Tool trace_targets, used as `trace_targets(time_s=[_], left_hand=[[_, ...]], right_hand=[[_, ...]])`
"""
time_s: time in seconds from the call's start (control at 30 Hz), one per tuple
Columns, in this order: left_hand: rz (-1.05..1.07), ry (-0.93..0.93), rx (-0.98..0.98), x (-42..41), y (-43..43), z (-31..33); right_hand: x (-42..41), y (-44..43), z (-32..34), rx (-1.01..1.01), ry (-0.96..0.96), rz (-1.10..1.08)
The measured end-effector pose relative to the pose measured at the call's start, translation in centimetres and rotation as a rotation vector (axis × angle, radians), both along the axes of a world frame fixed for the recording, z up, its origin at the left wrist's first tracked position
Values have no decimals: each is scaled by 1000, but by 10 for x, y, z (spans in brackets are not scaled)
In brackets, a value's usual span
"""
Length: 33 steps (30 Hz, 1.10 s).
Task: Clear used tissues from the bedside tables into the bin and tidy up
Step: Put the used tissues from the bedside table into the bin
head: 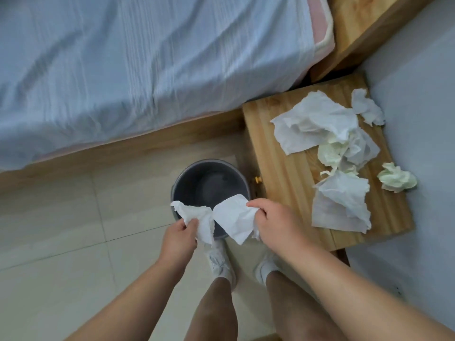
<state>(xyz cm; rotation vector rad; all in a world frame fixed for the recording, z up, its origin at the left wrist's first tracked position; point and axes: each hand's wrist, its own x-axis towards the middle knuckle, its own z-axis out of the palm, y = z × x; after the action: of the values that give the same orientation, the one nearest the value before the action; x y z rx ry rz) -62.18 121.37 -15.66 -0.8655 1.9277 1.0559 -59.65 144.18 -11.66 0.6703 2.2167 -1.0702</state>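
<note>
A round grey bin (194, 178) stands on the floor between the bed and a wooden bedside table (275, 168). My left hand (178, 238) grips a crumpled white tissue (197, 217) over the bin's near rim. My right hand (273, 223) grips a second white tissue (232, 220) just beside it, also over the rim. Several used tissues lie on the table: a large white pile (312, 121), a flat white one (342, 203), a small one (366, 107) at the far edge and a pale green ball (397, 177) at the right edge.
A bed with a pale blue sheet (147, 57) and wooden frame (123, 148) fills the upper left. A wooden headboard (364, 25) stands at the top right, with a grey wall (418, 82) right of the table. My feet in white shoes (221, 262) stand on beige tiles.
</note>
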Motion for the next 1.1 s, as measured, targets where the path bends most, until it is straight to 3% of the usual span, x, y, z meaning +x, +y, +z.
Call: trace_targets(time_s=[0.3, 0.43, 0.6, 0.73, 0.87, 1.0, 1.1], left_hand=[[103, -122, 143, -12, -22, -71], [119, -148, 167, -10, -12, -65], [-73, -49, 126, -14, 32, -26], [-340, 139, 137, -30, 99, 13], [-655, 328, 128, -45, 172, 36], [-876, 567, 45, -56, 233, 39], [-1043, 657, -94, -66, 267, 34]], right_hand=[[-18, -36, -107, -169, -243, -9], [-12, -20, -95, -125, -215, 11], [5, 28, -35, -189, -82, -82], [29, 92, 12, -34, 174, -181], [54, 150, 19, 366, 438, -61], [81, 179, -4, 574, 302, 149], [99, 183, -25, 617, 211, 284]])
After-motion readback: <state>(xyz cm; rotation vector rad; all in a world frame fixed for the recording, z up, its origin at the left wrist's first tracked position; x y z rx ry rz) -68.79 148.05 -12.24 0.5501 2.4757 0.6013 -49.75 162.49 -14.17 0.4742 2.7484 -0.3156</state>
